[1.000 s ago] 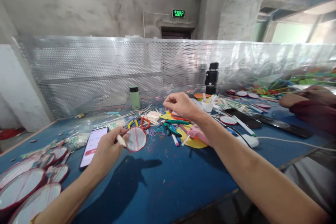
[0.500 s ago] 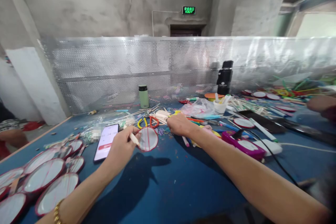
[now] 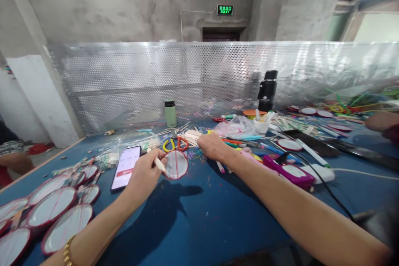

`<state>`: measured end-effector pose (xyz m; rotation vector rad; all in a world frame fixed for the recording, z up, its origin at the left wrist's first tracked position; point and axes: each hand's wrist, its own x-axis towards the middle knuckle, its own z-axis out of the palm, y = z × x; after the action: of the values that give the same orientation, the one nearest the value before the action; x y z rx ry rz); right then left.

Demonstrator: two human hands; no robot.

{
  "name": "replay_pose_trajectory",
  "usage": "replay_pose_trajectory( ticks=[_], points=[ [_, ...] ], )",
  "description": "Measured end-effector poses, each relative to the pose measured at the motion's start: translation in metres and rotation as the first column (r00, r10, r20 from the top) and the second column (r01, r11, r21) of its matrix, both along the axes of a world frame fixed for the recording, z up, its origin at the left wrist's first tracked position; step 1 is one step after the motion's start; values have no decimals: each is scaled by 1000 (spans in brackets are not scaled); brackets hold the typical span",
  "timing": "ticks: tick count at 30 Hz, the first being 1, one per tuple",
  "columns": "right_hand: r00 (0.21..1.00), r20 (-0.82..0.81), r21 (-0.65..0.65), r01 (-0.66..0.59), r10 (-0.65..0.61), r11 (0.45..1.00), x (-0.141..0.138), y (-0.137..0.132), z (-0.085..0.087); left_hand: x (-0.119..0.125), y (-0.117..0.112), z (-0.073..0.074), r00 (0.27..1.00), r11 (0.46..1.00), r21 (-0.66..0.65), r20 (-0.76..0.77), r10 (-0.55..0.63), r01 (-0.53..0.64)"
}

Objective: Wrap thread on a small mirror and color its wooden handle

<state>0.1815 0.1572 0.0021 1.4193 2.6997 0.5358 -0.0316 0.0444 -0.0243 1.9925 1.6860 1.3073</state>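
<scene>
The left hand had a pinch going on a pale wooden stick, and a small round white disc with a thin red rim and reddish stripes was right at those fingertips, held above the blue tabletop. Call that disc the clock centre, 12 toward the perforated silver metal screen. The right hand was at 2, knuckles up, just beside some flat pale wooden sticks. Its fingertips were hidden, so honestly I couldn't tell if it had grabbed anything. A tool with one yellow and one red handle lay at 12, a phone with a lit screen at 9, more red-rimmed white discs around 8, and a purple plastic power strip way out at 3.
</scene>
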Motion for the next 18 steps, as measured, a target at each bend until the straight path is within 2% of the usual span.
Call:
replay_pose_trajectory(
  ticks=[7,14,18],
  points=[
    [995,-54,27,-79,80,997,-7,-4,0,1,-1,3,999,999,-37,32,-9,11],
    [991,-81,-21,-111,109,994,-10,-3,-8,1,-2,3,1000,999,-32,15,-4,5],
    [987,-126,-56,-108,100,993,-8,-2,-4,1,0,2,1000,1000,-22,14,-5,5]
  ],
)
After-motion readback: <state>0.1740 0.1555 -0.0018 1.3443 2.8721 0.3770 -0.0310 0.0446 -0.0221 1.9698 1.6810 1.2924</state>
